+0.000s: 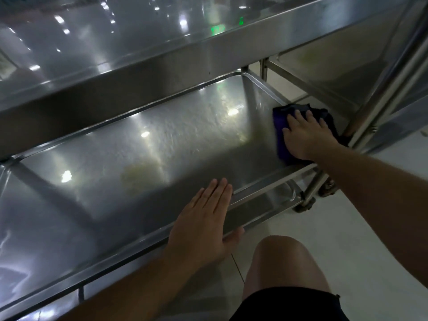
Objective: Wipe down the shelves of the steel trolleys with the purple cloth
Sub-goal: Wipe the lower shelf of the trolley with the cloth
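Observation:
A steel trolley fills the view, with its top shelf (115,47) above and a middle shelf (162,140) below it. The purple cloth (281,126) lies flat at the right end of the middle shelf. My right hand (305,137) presses down on the cloth with straight, spread fingers. My left hand (203,218) rests flat on the front rim of the middle shelf, fingers straight and together, thumb hooked under the edge. A yellowish smear (136,174) shows on the shelf between my hands.
A second steel trolley (347,72) stands right behind, its legs and castors (308,202) beside the cloth. A lower shelf (266,202) shows under the front rim. My bare knee (282,262) is over the pale tiled floor (359,239).

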`<action>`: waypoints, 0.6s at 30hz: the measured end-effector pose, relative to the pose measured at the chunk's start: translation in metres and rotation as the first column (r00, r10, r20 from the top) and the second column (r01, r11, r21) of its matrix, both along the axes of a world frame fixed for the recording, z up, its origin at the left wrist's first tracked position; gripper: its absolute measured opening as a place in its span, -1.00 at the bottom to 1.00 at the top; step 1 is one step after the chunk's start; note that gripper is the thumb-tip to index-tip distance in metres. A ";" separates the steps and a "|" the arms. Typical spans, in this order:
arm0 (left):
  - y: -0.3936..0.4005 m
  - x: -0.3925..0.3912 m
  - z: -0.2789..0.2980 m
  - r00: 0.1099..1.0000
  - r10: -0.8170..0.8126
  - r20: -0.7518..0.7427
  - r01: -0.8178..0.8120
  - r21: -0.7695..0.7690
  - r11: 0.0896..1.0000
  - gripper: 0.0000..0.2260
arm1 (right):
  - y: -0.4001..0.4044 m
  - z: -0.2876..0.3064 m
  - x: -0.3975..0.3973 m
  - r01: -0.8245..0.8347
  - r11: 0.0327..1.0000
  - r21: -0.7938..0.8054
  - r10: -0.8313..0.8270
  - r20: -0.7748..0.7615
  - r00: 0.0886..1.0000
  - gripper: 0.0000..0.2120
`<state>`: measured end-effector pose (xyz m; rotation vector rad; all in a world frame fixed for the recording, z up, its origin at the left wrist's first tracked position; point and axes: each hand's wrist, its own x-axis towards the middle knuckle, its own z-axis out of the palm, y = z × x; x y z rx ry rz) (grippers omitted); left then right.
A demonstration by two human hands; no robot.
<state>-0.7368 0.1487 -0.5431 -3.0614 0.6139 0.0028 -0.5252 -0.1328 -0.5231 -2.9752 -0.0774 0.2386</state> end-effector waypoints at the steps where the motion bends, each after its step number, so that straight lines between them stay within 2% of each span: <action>1: 0.000 0.000 0.000 1.000 -0.002 -0.002 0.002 0.002 1.000 -0.18 | 0.001 0.002 0.010 -0.031 1.000 0.004 0.031 0.016 0.999 -0.42; 6: -0.001 -0.004 0.000 0.999 -0.001 0.037 0.002 -0.027 1.000 -0.20 | 0.008 0.004 0.071 -0.183 0.983 -0.016 0.184 0.059 0.981 -0.46; 10: -0.002 -0.003 -0.001 0.999 0.012 0.045 -0.011 -0.024 1.000 -0.17 | 0.030 0.006 0.113 -0.210 0.976 -0.057 0.214 0.085 0.973 -0.42; 13: -0.001 -0.003 -0.002 0.999 0.015 0.042 -0.014 -0.021 1.000 -0.17 | 0.066 0.012 0.107 -0.229 0.972 -0.047 0.233 0.106 0.967 -0.43; 15: 0.001 -0.005 -0.002 0.999 0.017 0.034 -0.016 -0.040 0.999 -0.18 | 0.101 0.013 0.077 -0.350 0.934 -0.067 0.356 0.139 0.924 -0.45; 18: 0.002 -0.006 0.001 0.999 0.009 0.037 -0.007 -0.052 0.999 -0.21 | 0.155 0.004 0.018 -0.603 0.796 -0.049 0.600 0.188 0.778 -0.47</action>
